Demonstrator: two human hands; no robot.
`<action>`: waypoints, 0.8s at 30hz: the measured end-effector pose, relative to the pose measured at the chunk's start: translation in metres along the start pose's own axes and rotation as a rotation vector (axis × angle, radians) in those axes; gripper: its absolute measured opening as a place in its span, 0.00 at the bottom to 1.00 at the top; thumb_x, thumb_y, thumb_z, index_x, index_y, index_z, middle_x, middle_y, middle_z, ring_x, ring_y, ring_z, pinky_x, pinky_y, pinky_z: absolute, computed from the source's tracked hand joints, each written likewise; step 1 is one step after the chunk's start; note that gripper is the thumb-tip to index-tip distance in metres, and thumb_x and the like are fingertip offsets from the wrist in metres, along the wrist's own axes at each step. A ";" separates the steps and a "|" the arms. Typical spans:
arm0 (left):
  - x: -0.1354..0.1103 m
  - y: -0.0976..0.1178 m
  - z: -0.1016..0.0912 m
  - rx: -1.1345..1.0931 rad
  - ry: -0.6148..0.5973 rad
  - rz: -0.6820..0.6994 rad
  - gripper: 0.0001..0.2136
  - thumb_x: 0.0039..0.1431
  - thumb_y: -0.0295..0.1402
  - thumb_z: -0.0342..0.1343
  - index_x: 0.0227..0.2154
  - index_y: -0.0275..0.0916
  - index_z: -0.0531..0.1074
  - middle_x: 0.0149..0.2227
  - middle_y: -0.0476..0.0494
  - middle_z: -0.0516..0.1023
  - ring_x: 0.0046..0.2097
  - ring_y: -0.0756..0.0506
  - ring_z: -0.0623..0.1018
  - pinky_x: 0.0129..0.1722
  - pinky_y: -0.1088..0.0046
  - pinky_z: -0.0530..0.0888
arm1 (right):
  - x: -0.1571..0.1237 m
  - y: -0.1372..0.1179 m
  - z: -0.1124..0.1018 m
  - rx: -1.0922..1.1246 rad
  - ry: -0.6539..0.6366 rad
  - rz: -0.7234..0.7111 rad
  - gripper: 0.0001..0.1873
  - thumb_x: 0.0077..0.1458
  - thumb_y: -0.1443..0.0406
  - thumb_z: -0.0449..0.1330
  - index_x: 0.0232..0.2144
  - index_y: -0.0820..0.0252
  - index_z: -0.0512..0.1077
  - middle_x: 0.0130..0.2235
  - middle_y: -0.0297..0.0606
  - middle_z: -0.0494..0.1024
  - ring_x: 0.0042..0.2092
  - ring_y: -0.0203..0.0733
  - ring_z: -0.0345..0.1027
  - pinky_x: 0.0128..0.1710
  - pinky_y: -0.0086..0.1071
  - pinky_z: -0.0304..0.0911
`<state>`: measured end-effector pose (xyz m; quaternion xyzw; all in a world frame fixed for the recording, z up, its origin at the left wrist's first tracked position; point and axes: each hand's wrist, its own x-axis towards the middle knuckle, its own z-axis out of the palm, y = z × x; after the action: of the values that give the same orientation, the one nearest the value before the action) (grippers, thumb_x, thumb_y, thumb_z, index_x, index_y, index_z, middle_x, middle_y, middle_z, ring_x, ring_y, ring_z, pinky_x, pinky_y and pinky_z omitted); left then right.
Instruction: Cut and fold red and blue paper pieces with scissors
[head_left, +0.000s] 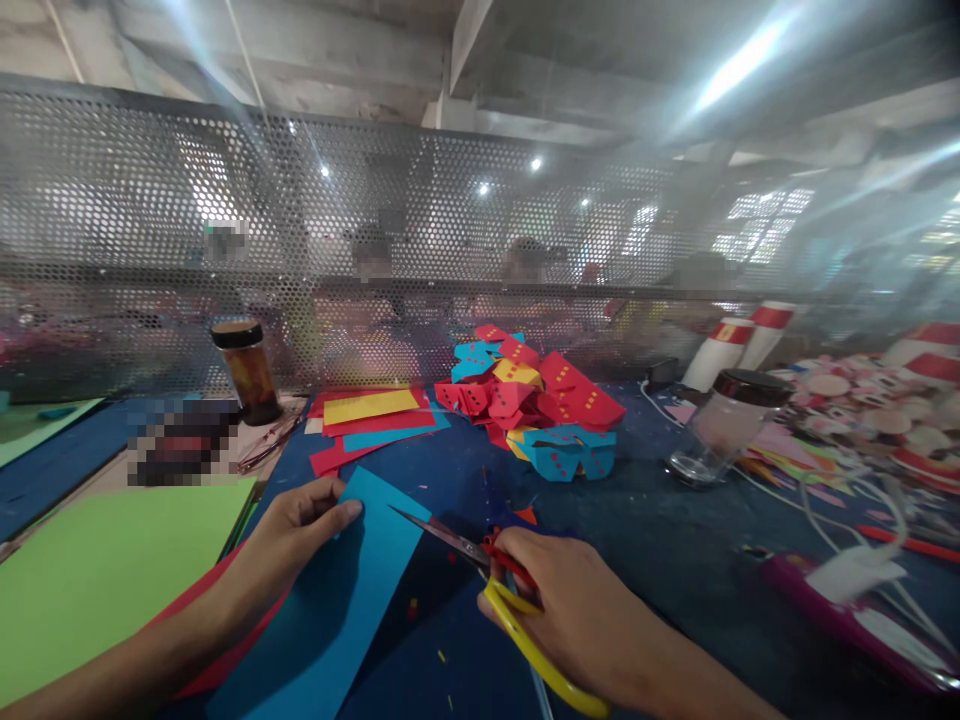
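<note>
A sheet of blue paper (375,560) is pinched at its upper left edge by my left hand (315,515), thumb on top. My right hand (562,580) is closed round a pair of scissors (457,542) with yellow and red handles. The blades point left, and their tip lies over the upper part of the blue paper. Whether the blades are slightly apart is hard to tell. Under my left forearm lies red paper (232,630). Beyond the scissors sits a pile of folded red, blue and yellow paper pieces (517,385) with small cut-out squares.
Flat red, yellow and blue sheets (375,410) lie behind my left hand. Light green paper (112,570) is at the left, near a dark-lidded jar (247,370). A clear jar (724,425), paper cones (716,355) and a purple power strip (862,610) with cables stand right. A perforated metal screen (420,230) rises behind.
</note>
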<state>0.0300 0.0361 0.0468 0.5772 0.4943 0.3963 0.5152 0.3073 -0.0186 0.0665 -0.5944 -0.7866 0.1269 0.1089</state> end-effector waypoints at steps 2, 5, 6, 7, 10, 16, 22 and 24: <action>0.000 -0.002 -0.001 -0.003 -0.001 0.007 0.20 0.49 0.51 0.61 0.22 0.40 0.64 0.21 0.57 0.59 0.23 0.52 0.59 0.23 0.77 0.57 | 0.000 0.000 0.000 0.007 -0.012 0.005 0.09 0.50 0.61 0.62 0.26 0.57 0.65 0.24 0.30 0.72 0.23 0.34 0.57 0.24 0.31 0.41; 0.001 -0.006 -0.001 -0.002 -0.012 0.019 0.20 0.50 0.51 0.60 0.22 0.39 0.64 0.21 0.57 0.58 0.24 0.52 0.58 0.23 0.77 0.56 | 0.000 -0.001 -0.001 0.011 -0.015 0.005 0.09 0.50 0.60 0.61 0.26 0.57 0.65 0.25 0.30 0.72 0.24 0.34 0.57 0.24 0.31 0.42; 0.001 -0.007 -0.001 -0.004 -0.013 0.022 0.20 0.51 0.51 0.60 0.23 0.39 0.64 0.21 0.57 0.58 0.24 0.52 0.58 0.23 0.77 0.56 | 0.000 -0.001 -0.002 0.011 -0.014 0.006 0.09 0.50 0.60 0.61 0.26 0.57 0.65 0.25 0.30 0.73 0.24 0.34 0.57 0.24 0.31 0.42; 0.001 -0.007 -0.001 -0.005 -0.011 0.023 0.20 0.51 0.51 0.60 0.22 0.39 0.64 0.21 0.57 0.58 0.24 0.52 0.58 0.23 0.77 0.56 | 0.000 -0.001 -0.002 0.012 -0.019 0.007 0.09 0.51 0.60 0.61 0.26 0.57 0.65 0.25 0.30 0.73 0.24 0.34 0.57 0.24 0.31 0.42; 0.002 -0.009 -0.002 -0.005 -0.008 0.026 0.20 0.50 0.51 0.60 0.22 0.39 0.64 0.21 0.57 0.58 0.23 0.52 0.57 0.23 0.77 0.56 | 0.000 -0.001 -0.002 0.009 -0.030 0.008 0.09 0.51 0.60 0.61 0.26 0.57 0.65 0.25 0.30 0.73 0.24 0.34 0.57 0.24 0.31 0.42; 0.004 -0.012 -0.003 -0.018 -0.032 0.043 0.20 0.51 0.52 0.60 0.23 0.39 0.64 0.20 0.57 0.57 0.23 0.52 0.56 0.23 0.77 0.55 | 0.000 0.000 0.000 -0.002 -0.016 -0.002 0.09 0.51 0.61 0.61 0.26 0.57 0.65 0.25 0.31 0.73 0.24 0.35 0.57 0.24 0.31 0.42; 0.003 -0.012 -0.002 -0.021 -0.033 0.025 0.19 0.52 0.51 0.60 0.23 0.39 0.64 0.21 0.57 0.58 0.23 0.52 0.58 0.23 0.77 0.55 | 0.000 0.000 0.001 0.005 0.006 -0.021 0.08 0.50 0.62 0.62 0.26 0.57 0.66 0.25 0.31 0.73 0.24 0.34 0.57 0.24 0.31 0.41; 0.002 -0.011 -0.001 -0.019 -0.028 0.028 0.19 0.52 0.50 0.59 0.23 0.40 0.64 0.21 0.57 0.58 0.23 0.52 0.58 0.23 0.77 0.56 | -0.001 -0.001 0.001 0.004 0.010 -0.031 0.08 0.50 0.62 0.62 0.26 0.58 0.66 0.24 0.31 0.72 0.23 0.34 0.57 0.24 0.31 0.41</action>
<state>0.0277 0.0379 0.0362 0.5846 0.4750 0.4004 0.5218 0.3067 -0.0193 0.0661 -0.5827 -0.7947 0.1239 0.1162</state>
